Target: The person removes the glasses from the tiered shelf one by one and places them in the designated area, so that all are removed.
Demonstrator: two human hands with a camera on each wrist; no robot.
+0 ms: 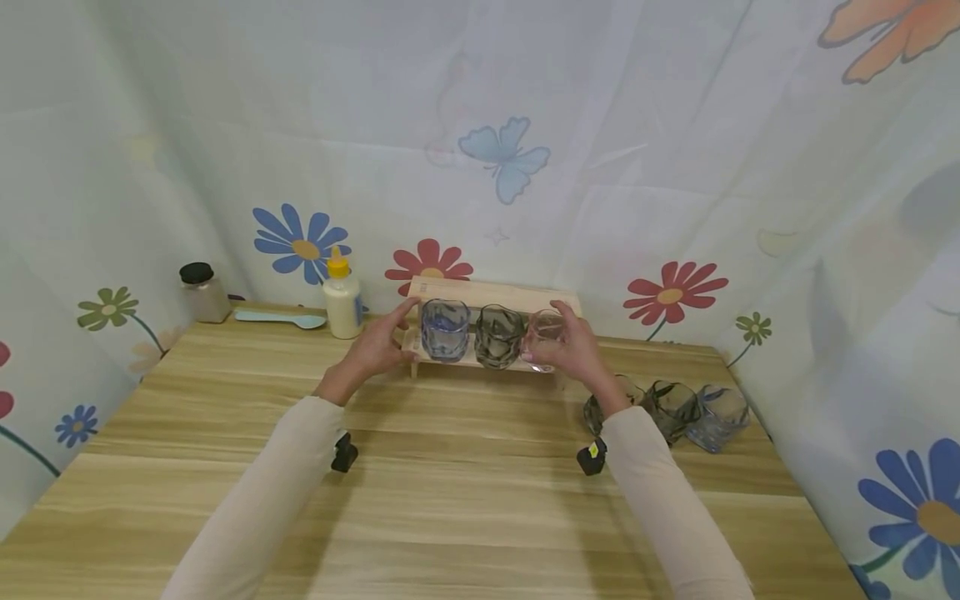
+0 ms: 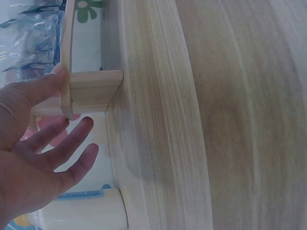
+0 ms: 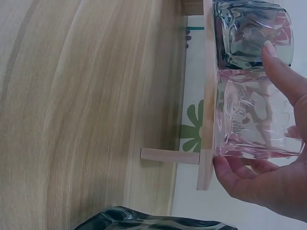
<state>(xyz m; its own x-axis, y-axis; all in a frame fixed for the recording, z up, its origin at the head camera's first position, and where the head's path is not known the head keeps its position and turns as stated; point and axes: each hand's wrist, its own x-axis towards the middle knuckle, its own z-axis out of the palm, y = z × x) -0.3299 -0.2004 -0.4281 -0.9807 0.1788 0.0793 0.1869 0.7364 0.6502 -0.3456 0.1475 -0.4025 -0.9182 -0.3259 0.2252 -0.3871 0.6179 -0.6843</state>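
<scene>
A two-step wooden rack [image 1: 495, 293] stands against the back curtain. On its lower step, left to right, sit a bluish-purple glass [image 1: 446, 332], a smoky grey glass [image 1: 499, 337] and a clear pink glass [image 1: 543, 340]. My left hand [image 1: 378, 343] holds the rack's left end, thumb on the lower board [image 2: 67, 91] in the left wrist view; the other visible fingers are spread below it. With my right hand [image 1: 573, 343] I grip the pink glass at its right side. In the right wrist view the thumb reaches across toward the grey glass [image 3: 252, 36], while the fingers curl at the pink glass's base.
Several more tinted glasses [image 1: 671, 410] stand at the right of the table [image 1: 450, 517], partly behind my right forearm. At the back left are a dark-lidded jar [image 1: 206, 293], a pale blue spoon [image 1: 281, 318] and a yellow-capped bottle [image 1: 343, 304]. A flowered curtain [image 1: 360, 158] surrounds the table.
</scene>
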